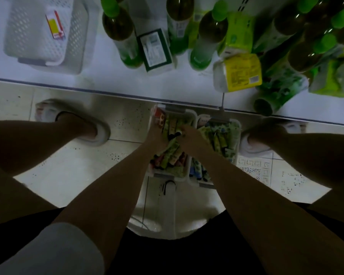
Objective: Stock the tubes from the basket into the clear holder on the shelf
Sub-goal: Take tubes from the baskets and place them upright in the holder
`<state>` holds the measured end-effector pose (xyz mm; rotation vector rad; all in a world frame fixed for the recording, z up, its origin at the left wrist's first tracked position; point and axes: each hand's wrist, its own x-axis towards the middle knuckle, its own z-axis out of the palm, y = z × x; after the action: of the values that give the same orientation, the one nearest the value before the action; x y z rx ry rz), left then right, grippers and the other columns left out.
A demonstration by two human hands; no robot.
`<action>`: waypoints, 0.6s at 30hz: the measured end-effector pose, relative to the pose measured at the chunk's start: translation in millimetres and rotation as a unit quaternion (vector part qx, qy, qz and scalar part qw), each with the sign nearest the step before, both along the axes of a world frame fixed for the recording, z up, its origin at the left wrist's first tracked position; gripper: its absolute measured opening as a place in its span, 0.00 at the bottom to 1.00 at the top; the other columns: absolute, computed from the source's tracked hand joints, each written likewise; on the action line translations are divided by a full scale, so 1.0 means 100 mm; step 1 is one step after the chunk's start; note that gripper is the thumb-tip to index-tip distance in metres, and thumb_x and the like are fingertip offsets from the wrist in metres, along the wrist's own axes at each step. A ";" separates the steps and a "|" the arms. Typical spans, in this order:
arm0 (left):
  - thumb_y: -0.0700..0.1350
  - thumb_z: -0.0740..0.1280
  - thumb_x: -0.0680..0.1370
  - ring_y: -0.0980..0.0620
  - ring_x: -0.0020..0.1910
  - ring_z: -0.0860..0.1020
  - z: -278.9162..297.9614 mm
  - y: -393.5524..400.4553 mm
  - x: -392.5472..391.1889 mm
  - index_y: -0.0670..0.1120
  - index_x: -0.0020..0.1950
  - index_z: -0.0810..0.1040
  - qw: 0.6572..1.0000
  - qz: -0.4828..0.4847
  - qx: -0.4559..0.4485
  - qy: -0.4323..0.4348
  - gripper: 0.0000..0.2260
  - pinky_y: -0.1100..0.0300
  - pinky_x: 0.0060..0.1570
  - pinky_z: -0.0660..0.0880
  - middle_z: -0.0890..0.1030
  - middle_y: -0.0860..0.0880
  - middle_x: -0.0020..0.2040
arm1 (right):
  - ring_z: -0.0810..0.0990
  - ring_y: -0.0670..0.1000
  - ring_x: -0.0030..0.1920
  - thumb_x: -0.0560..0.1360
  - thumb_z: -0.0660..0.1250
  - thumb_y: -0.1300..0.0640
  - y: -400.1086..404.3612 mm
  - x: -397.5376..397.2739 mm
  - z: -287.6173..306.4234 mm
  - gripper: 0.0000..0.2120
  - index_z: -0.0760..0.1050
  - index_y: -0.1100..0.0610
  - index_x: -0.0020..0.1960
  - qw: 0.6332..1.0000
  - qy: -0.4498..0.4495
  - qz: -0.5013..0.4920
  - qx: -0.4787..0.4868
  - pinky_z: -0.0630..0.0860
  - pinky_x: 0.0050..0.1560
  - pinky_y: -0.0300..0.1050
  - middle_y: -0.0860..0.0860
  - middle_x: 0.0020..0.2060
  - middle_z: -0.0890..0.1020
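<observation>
Two white baskets stand side by side on the floor between my feet, just below the shelf edge. The left basket [190, 116] holds several green and red tubes [172, 149]. Both my hands are inside it. My left hand [157, 135] reaches down among the tubes at the basket's left side; its grip is too dim to read. My right hand [189, 137] has its fingers curled round a tube with a black cap [174, 134]. The right basket [237, 126] holds several green patterned tubes [218, 139]. No clear holder is recognisable in view.
The white shelf [111, 80] runs across the top. It carries a white perforated basket [75, 34] holding a red and yellow box [55, 24], green bottles [119, 30], a dark green box [155, 49] and yellow-green packs [240, 72]. My slippered feet [83, 126] flank the baskets.
</observation>
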<state>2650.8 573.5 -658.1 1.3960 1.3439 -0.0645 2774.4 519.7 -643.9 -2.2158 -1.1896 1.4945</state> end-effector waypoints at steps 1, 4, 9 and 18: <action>0.44 0.67 0.78 0.43 0.61 0.73 -0.07 0.00 0.03 0.42 0.66 0.70 0.999 -0.008 -0.004 0.034 0.18 0.59 0.59 0.70 0.75 0.40 0.61 | 0.74 0.48 0.37 0.81 0.59 0.59 -0.01 -0.02 0.00 0.13 0.71 0.57 0.65 1.000 0.010 -0.001 0.003 0.70 0.31 0.36 0.51 0.46 0.76; 0.42 0.62 0.80 0.43 0.58 0.74 -0.27 -0.06 0.10 0.39 0.64 0.71 0.996 0.016 -0.025 0.080 0.13 0.59 0.55 0.71 0.75 0.39 0.57 | 0.76 0.53 0.43 0.80 0.59 0.60 -0.14 -0.08 -0.01 0.10 0.73 0.59 0.61 0.999 0.028 0.012 0.008 0.74 0.42 0.45 0.54 0.48 0.78; 0.46 0.62 0.80 0.44 0.59 0.75 -0.38 -0.17 0.10 0.41 0.65 0.71 0.991 0.026 0.035 0.128 0.15 0.57 0.54 0.71 0.77 0.42 0.57 | 0.71 0.51 0.39 0.78 0.59 0.66 -0.30 -0.03 -0.05 0.07 0.73 0.59 0.44 1.000 -0.009 0.006 0.028 0.71 0.46 0.50 0.53 0.40 0.73; 0.48 0.61 0.80 0.52 0.40 0.79 -0.06 -0.30 -0.19 0.44 0.52 0.78 0.990 0.108 0.065 0.067 0.10 0.68 0.33 0.69 0.81 0.49 0.43 | 0.76 0.58 0.44 0.79 0.58 0.67 0.14 -0.13 -0.13 0.07 0.71 0.57 0.48 0.982 -0.149 0.112 0.020 0.65 0.39 0.44 0.60 0.44 0.76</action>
<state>2631.9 543.9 -664.2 1.3650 1.6302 0.0761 2761.5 533.9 -656.4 -2.4067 -1.5907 1.2240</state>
